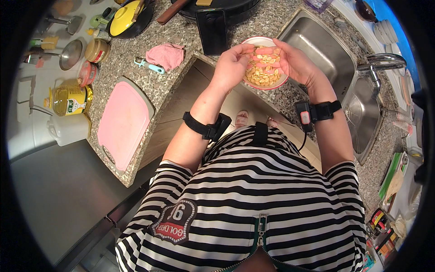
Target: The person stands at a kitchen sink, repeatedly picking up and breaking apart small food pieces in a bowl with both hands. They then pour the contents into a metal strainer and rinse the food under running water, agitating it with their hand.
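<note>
A white bowl with a red rim (264, 87) sits at the counter edge before me, with pale pumpkin seeds (263, 79) in it. Over the bowl, my right hand (292, 63) is turned palm up, several pumpkin seeds lying across its fingers. From the other side my left hand (232, 66) reaches in, thumb and fingertips close together beside those seeds. Whether a seed is pinched between the left fingertips is too small to tell.
Right of the bowl is a steel sink (306, 34) with a faucet (385, 61). A black phone (212, 32) stands behind, against a dark pan (234, 13). Leftward lie a pink cloth (166, 56), a blue-handled peeler (151, 66), a pink cutting board (125, 124) and an oil bottle (69, 100).
</note>
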`<state>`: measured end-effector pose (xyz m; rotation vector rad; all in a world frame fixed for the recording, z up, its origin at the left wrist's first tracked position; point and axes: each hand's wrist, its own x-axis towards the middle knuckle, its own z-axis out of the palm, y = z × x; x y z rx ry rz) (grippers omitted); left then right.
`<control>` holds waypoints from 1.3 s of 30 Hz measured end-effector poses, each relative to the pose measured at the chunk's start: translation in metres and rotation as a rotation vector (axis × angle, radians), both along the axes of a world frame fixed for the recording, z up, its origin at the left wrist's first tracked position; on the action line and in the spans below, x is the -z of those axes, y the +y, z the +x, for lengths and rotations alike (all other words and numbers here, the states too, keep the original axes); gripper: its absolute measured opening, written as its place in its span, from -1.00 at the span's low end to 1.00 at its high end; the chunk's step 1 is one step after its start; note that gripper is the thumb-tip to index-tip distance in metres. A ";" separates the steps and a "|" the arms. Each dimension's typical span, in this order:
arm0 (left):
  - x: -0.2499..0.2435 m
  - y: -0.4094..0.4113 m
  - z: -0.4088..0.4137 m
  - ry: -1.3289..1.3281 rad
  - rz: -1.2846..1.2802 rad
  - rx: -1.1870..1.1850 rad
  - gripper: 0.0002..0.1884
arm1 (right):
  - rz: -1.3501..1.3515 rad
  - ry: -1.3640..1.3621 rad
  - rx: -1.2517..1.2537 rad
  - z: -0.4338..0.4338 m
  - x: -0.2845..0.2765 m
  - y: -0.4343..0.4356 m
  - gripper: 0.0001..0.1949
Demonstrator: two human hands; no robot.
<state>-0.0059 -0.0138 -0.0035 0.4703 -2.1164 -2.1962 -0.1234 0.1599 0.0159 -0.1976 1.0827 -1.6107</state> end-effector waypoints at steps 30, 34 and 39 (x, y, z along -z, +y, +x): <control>-0.005 0.024 0.007 0.296 -0.834 -0.030 -0.88 | -0.105 -0.112 0.114 0.012 0.002 -0.001 -0.36; 0.000 0.022 0.007 0.336 -0.774 -0.048 -0.91 | -0.105 -0.100 0.139 0.016 -0.001 -0.001 -0.37; 0.004 0.015 0.005 0.312 -0.567 -0.059 -0.91 | 0.013 0.054 0.144 0.020 -0.004 0.000 -0.47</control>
